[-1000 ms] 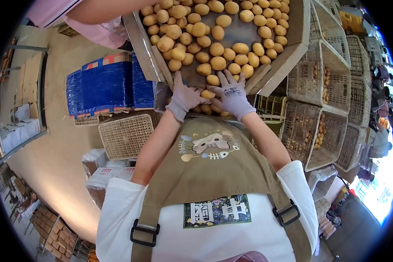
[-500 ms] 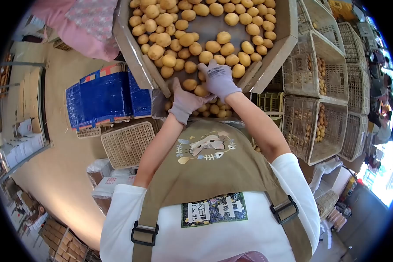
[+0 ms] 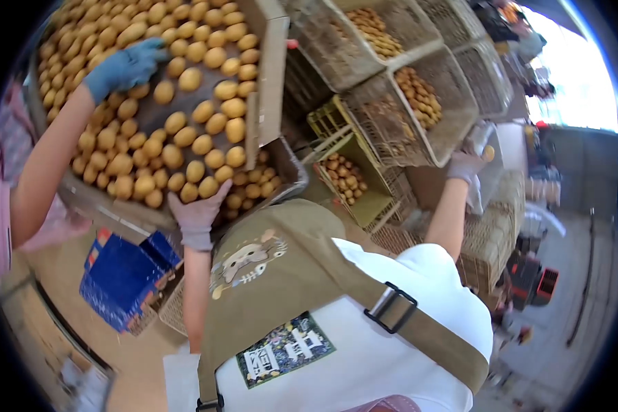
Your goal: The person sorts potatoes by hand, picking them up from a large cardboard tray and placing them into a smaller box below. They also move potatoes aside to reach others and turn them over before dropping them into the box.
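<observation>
our gloved left hand point(image 3: 196, 218) open by oval yellow potatoes point(image 3: 202, 144) in grey-walled tray point(image 3: 273, 75); right hand point(image 3: 465, 166), outside tray, gripping potato point(image 3: 488, 153): likely firm, bruisable; cup middle.

Bare patch of gray tray floor point(image 3: 148, 117) ringed by round yellow potatoes point(image 3: 174, 156), another person's blue-gloved hand point(image 3: 125, 66) reaching in over it, tall brown side wall point(image 3: 273, 75) blocking sideways passage, yellow-green plastic crate point(image 3: 373, 195) between my left hand point(image 3: 196, 215) and right hand point(image 3: 467, 163)
</observation>
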Motion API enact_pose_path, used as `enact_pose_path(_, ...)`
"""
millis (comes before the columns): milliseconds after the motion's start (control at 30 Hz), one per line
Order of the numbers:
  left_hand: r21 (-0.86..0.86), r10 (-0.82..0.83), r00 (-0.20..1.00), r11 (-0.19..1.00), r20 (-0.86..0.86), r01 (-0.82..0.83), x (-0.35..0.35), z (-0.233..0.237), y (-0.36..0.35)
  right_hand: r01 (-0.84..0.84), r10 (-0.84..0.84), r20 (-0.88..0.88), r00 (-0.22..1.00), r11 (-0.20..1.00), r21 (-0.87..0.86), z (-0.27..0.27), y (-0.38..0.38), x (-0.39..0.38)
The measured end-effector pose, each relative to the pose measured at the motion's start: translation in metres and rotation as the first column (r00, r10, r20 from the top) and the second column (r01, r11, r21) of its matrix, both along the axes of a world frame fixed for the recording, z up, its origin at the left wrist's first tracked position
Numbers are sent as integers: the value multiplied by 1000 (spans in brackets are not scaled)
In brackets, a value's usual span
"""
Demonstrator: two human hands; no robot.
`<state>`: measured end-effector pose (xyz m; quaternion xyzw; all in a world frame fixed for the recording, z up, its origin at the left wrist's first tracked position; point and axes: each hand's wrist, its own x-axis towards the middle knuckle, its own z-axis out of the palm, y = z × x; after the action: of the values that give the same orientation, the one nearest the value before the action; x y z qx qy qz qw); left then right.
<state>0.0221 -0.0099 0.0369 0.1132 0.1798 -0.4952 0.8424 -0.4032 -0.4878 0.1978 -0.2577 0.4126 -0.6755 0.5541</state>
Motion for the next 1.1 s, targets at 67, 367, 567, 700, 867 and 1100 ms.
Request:
enact_pose_path(67,63,-14,995,998,-100,21,3,12,-5,-107,95,-120,988,990,-96,-15,-6,8)
enact_pose_path(367,-28,13,992,1000,128,-10,-8,7,1,-976,-46,-989,142,-175,-132,-32,253,339)
enact_pose_path(567,325,-27,999,945,-47,41,-19,-20,17,-886,-64,-939,-337,-316,339,-83,318,388)
enact_pose_path(700,337,138,977,938,-162,-76,-22,6,10,-914,-494,-856,-151,-260,311,-87,346,419)
enact_pose_path(867,-382,118,858,859,-500,-341,-23,-36,16,-867,-358,-928,98,-490,97,-93,388,439)
enact_pose_path(1100,124,221,961,972,-165,-202,-26,2,15,-894,-340,-922,-185,-332,302,-91,300,403)
